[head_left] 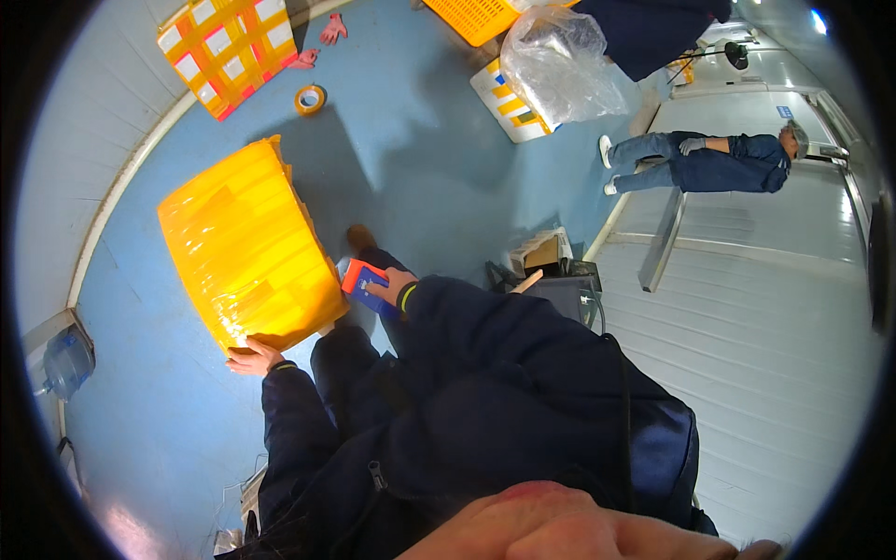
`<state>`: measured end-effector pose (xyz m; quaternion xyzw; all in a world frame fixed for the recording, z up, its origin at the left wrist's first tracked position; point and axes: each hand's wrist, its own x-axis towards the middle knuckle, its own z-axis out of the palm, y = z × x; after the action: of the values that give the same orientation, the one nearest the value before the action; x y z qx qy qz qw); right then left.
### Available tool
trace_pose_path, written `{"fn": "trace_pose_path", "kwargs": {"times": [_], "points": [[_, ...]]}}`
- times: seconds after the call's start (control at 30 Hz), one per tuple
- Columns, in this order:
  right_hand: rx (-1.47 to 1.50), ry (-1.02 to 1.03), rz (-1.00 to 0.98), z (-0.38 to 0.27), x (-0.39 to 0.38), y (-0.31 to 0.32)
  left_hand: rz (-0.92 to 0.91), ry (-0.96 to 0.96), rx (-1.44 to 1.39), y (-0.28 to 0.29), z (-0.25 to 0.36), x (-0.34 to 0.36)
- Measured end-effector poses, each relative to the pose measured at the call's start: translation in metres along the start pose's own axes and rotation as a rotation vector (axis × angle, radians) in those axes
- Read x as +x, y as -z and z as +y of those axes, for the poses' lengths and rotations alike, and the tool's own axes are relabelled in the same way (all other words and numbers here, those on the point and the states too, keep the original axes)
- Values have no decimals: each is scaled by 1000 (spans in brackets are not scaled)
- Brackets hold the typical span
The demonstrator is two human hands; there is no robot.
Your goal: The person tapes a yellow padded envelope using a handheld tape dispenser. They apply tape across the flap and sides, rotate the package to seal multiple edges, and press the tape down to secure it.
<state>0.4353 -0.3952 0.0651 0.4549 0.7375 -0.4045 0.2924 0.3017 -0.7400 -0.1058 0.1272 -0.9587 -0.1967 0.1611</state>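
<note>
A large package wrapped in shiny yellow tape stands on the floor just in front of me. My left hand touches its near left corner, fingers stretched out and nothing else in them. Close to the package's near right corner, my right hand is closed around a blue and orange-red block-shaped object. The orange-red end points toward the package; whether it touches cannot be told. The exact kind of this object does not show.
Beyond the package are a tape roll, pink gloves and a taped box. A yellow crate, clear plastic bag and white box stand far ahead. A person is at right; a water bottle at left.
</note>
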Motion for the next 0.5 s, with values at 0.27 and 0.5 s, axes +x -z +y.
{"fn": "trace_pose_path", "kwargs": {"times": [0.27, 0.5], "points": [[-102, 125, 22, -6, -46, -9, -831, 992, -1342, -20, -77, 86], [-106, 171, 12, -22, -67, -25, -606, 1268, -1324, -9, -69, 58]]}}
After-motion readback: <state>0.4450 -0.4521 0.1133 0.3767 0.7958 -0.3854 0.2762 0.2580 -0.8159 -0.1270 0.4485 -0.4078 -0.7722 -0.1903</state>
